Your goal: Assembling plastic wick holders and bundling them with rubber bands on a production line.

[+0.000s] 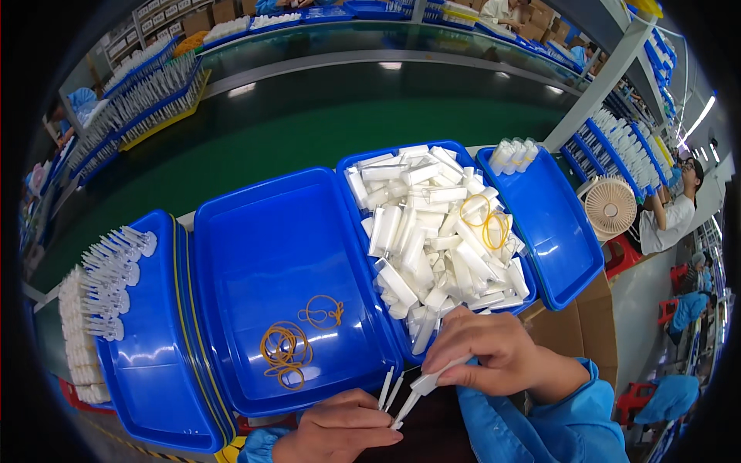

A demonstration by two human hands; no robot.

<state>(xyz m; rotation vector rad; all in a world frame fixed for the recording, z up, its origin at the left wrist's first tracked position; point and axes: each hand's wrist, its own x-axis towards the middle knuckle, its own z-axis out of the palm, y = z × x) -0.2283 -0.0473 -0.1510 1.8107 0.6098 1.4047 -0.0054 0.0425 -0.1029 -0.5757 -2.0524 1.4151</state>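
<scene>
My right hand (486,353) pinches a small white plastic piece (427,383) with a narrow stem pointing down-left. Close beside it, my left hand (347,424) is closed on thin white plastic sticks (393,390), which stick up past the fingertips. The stem's lower end meets the left fingertips; whether it joins the sticks there I cannot tell. Just beyond my right hand stands a blue tray (353,185) heaped with white plastic pieces in clear sleeves (421,224). Yellow rubber bands (486,221) lie on top of the heap.
Left of the heap, a blue tray (262,231) holds loose rubber bands (285,351). Another blue tray (150,370) bears rows of upright white parts (112,278). At right are a tray (552,231) with bundled parts and a beige fan (610,207). A green conveyor belt (309,116) runs behind; people work farther off.
</scene>
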